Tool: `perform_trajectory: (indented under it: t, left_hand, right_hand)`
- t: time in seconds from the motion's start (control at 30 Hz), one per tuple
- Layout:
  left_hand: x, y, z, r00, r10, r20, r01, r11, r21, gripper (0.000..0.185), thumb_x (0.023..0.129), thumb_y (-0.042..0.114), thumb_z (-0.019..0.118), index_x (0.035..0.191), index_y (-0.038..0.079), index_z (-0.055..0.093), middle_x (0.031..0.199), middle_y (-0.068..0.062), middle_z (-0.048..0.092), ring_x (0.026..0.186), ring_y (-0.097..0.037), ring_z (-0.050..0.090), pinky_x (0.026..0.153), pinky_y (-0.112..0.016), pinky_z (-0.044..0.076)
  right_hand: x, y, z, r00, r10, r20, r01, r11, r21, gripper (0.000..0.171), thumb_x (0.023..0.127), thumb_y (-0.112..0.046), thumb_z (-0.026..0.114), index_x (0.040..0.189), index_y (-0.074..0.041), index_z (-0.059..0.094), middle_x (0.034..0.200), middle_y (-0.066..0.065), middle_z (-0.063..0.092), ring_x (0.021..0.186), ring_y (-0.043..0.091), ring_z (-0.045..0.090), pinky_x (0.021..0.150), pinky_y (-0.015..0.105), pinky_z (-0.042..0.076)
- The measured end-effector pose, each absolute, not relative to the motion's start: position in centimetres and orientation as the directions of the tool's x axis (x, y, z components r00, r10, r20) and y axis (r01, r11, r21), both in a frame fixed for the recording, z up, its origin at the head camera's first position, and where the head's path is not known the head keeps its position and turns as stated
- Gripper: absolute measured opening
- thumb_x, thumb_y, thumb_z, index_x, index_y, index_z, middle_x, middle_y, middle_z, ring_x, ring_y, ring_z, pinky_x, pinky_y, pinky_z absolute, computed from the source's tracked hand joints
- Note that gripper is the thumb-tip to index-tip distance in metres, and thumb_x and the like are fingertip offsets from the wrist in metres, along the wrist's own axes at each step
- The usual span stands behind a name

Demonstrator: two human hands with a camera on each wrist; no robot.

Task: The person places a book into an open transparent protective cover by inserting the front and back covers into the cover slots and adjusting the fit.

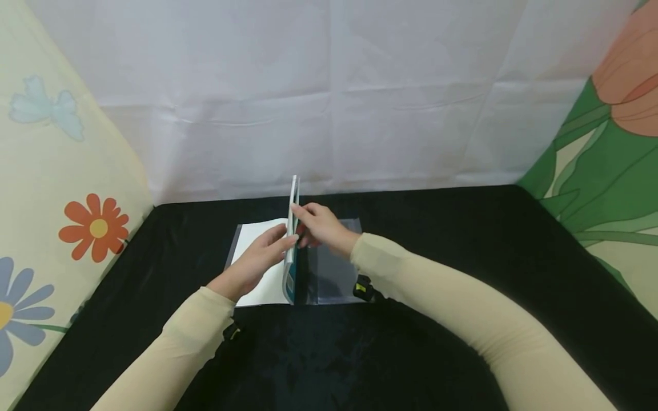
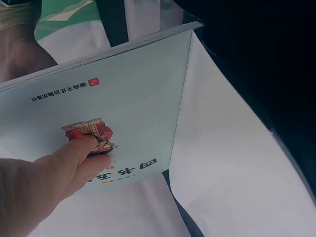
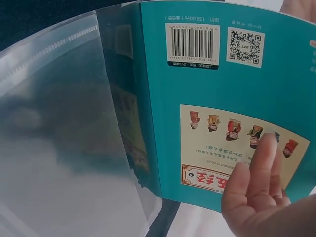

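Note:
A thin paperback book (image 1: 290, 245) stands on its spine, its pages held upright between the two hands. Its front cover, white inside (image 1: 259, 285), is folded down flat to the left. The left hand (image 1: 262, 257) grips the page block, with fingers on the pale title page (image 2: 143, 98) and thumb over the upper edge. Farther along, the right hand (image 1: 324, 225) holds it from the other side, thumb at the edge and fingers against the teal back cover (image 3: 217, 89). A clear plastic book jacket (image 1: 339, 274) lies under the book, its bare flap spread to the right.
Black cloth (image 1: 437, 228) covers the table. Behind it hangs a white sheet (image 1: 329, 114), with flower-printed panels (image 1: 97, 228) at both sides. Wrist cameras (image 1: 363, 287) are strapped under the pale sleeves.

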State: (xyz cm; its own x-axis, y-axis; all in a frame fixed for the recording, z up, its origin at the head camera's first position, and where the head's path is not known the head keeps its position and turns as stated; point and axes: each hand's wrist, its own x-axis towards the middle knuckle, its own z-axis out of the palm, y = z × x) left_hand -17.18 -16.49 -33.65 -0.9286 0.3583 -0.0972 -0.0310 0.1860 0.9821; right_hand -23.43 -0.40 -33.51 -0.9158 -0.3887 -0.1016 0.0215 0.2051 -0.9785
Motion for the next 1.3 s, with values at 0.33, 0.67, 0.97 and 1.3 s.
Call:
perform_trajectory:
  t: [0.33,0.67,0.97,1.3]
  left_hand:
    - [-17.1,-16.8,-34.0,-0.932,0.354,-0.077,-0.025,0.150,0.988,0.059,0.105,0.024,0.041,0.151,-0.006,0.018,0.155,-0.021,0.024,0.141,-0.033,0.026,0.113,-0.056,0.017]
    - [-17.1,-17.6,-33.9,-0.939,0.335,-0.083,-0.030,0.160,0.987,0.059,0.105,0.024,0.042,0.152,-0.003,0.019,0.156,-0.018,0.023,0.142,-0.032,0.025,0.112,-0.055,0.022]
    - [-16.6,-18.6,-33.6,-0.951,0.279,-0.130,-0.087,0.162,0.983,0.058,0.104,0.025,0.039,0.153,-0.001,0.019,0.154,-0.019,0.025,0.138,-0.034,0.030,0.113,-0.052,0.023]
    - [-16.1,-20.0,-33.8,-0.965,0.238,-0.108,-0.075,0.142,0.987,0.056,0.104,0.021,0.035,0.153,0.000,0.020,0.156,-0.019,0.024,0.140,-0.035,0.028,0.113,-0.055,0.019]
  right_hand:
    - [-23.3,0.3,-34.0,-0.915,-0.396,-0.074,-0.007,0.198,-0.980,0.041,0.105,-0.037,0.042,0.115,0.001,0.055,0.071,0.004,0.060,0.056,0.013,0.057,0.058,0.033,0.048]
    - [-23.2,2.1,-34.1,-0.925,-0.368,-0.094,-0.007,0.264,-0.964,0.035,0.106,-0.025,0.041,0.113,0.004,0.059,0.083,0.012,0.063,0.063,0.020,0.058,0.071,0.047,0.049]
    - [-23.1,3.8,-35.3,-0.940,-0.309,-0.149,0.064,0.269,-0.961,0.034,0.106,-0.018,0.038,0.110,0.007,0.059,0.088,0.014,0.062,0.065,0.016,0.059,0.061,0.036,0.053]
    - [-23.2,5.2,-37.0,-0.939,-0.258,-0.228,0.128,0.354,-0.926,0.038,0.107,-0.021,0.035,0.119,0.005,0.059,0.095,0.014,0.063,0.074,0.019,0.058,0.063,0.033,0.049]
